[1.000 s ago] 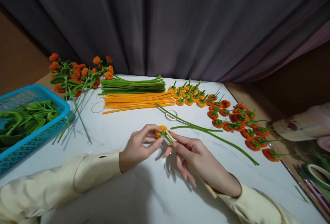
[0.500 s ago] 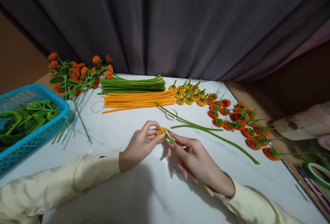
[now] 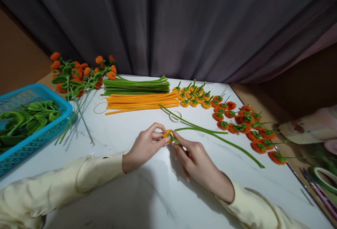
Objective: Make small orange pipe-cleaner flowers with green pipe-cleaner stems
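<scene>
My left hand [image 3: 144, 146] pinches a small yellow-orange pipe-cleaner pumpkin [image 3: 166, 136] between thumb and fingertips, over the middle of the table. A short green stem [image 3: 174, 139] sticks out of the pumpkin toward my right hand [image 3: 198, 158]. That hand is closed, its index finger and thumb right at the stem. A pale tip of a thin wooden stick [image 3: 171, 133] shows by the index fingertip; the rest of the stick is hidden by the hand. Just beyond lie loose green pipe cleaners [image 3: 210, 131] and a white tape ring [image 3: 175, 116].
Bundles of green [image 3: 137, 85] and orange pipe cleaners [image 3: 142, 100] lie at the back. Several yellow pumpkins [image 3: 193, 102] and orange pumpkins [image 3: 244, 118] stand to the right. A blue basket [image 3: 68, 111] of green leaves is left, near orange flower stems [image 3: 76, 74]. Green tape [image 3: 319, 176] lies far right.
My right hand has shifted slightly, its index finger now closer against the pumpkin. The stick's rear end, visible below the wrist before, is out of sight. The pumpkin has turned a little.
</scene>
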A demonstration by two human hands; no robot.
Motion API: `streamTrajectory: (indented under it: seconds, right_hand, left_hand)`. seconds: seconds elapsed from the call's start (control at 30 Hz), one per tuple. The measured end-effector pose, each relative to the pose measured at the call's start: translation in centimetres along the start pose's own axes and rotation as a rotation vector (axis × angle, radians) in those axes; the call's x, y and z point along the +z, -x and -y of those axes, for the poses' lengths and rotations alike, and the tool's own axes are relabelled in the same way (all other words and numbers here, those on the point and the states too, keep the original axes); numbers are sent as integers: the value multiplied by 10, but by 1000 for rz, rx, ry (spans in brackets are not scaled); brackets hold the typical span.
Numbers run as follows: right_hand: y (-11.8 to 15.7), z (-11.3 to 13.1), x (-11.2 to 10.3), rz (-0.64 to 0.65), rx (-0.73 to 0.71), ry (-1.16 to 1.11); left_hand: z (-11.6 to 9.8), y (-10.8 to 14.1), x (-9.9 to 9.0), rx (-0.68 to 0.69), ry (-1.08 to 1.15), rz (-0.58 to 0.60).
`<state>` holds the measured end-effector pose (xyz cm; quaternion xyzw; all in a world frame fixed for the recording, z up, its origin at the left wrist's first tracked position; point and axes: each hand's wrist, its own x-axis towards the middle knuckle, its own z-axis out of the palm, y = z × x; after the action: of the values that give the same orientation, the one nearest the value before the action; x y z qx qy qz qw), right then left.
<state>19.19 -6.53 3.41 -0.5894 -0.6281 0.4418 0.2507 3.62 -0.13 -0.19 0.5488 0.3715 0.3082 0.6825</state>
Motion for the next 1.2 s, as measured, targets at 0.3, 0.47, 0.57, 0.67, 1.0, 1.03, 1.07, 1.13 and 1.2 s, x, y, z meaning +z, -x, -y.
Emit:
streamTrajectory:
  seconds: [0.3,0.47,0.57,0.67,1.0,1.03,1.07,1.13,1.2]
  right_hand:
    - [-2,-9,2,-89,-200,330]
    - [-2,1,-2,15,78,-14]
    - [-1,3,-1,-29,112,-114]
    - [-1,2,1,-44,91,-125]
    - [-1,-1,0,-7,36,-24]
    - [-1,-2,0,1,16,3]
    - [-1,-3,-1,10,-10,34]
    - [-1,-6,-3,29,-68,103]
    - [-1,-7,-7,58,-106,153]
  left_hand:
    - [-1,2,0,-22,-86,-17]
    - [-2,1,0,-27,-63,-8]
    - [-3,2,0,-27,-75,-14]
    - [-3,2,0,-26,-94,-18]
    - [4,2,-3,-14,-134,4]
    - [4,2,-3,-14,-129,12]
    - [5,1,-3,-16,-127,19]
    - [5,1,-4,-26,-126,35]
    - [3,0,-5,-40,-120,55]
